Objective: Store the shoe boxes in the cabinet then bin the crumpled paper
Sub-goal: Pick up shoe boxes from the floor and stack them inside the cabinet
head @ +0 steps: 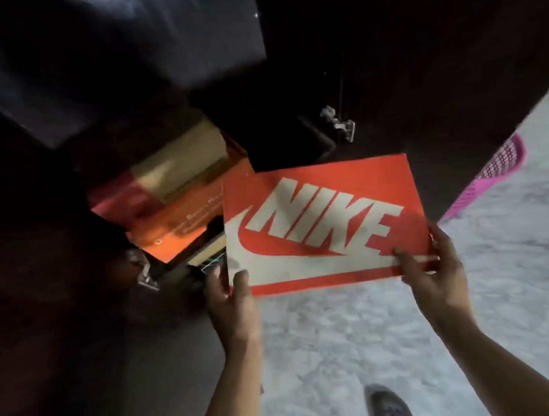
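Observation:
I hold a red Nike shoe box [322, 199] with a large white logo, lid up, in front of a dark open cabinet [290, 105]. My left hand [230, 299] grips its near left corner, and my right hand [434, 259] grips its near right corner. Inside the cabinet, to the left of this box, lie an orange shoe box [181, 227] and a tan and red one [175, 170] stacked on it. No crumpled paper is in view.
Dark cabinet doors stand open at left [37, 264] and upper right [453, 56], with metal hinges [338, 121]. A pink plastic basket [494, 173] sits on the pale marbled floor [345, 335] at right. My shoe [389, 408] shows at the bottom.

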